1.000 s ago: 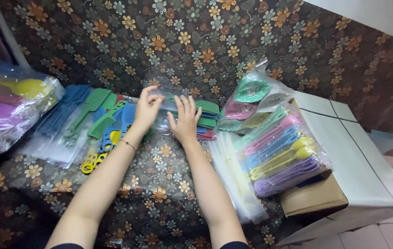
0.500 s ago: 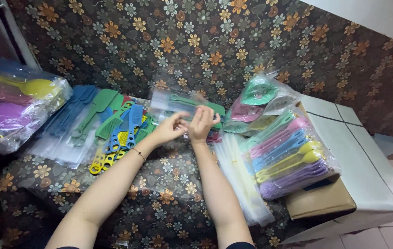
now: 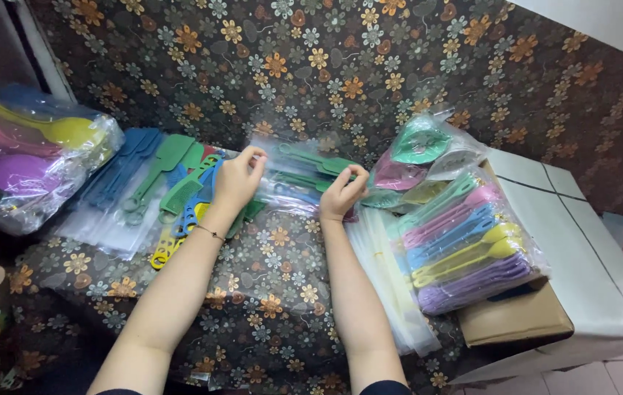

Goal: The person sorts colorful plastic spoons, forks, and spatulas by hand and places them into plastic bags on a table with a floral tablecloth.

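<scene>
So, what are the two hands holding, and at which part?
Both hold one clear plastic bag with green combs inside: the left hand pinches its left edge, the right hand its right edge.

Both forearms bare, reaching forward from bottom of frame, converging slightly. Left hand point(image 3: 237, 178) up front, back of hand to camera, fingers curled, thumb and forefinger pinched at the top. Thin bracelet point(image 3: 210, 232) on left wrist. Right hand point(image 3: 342, 194) just beside it, level, fingers curled into a loose pinch, knuckles up. Hands near, not touching.
</scene>
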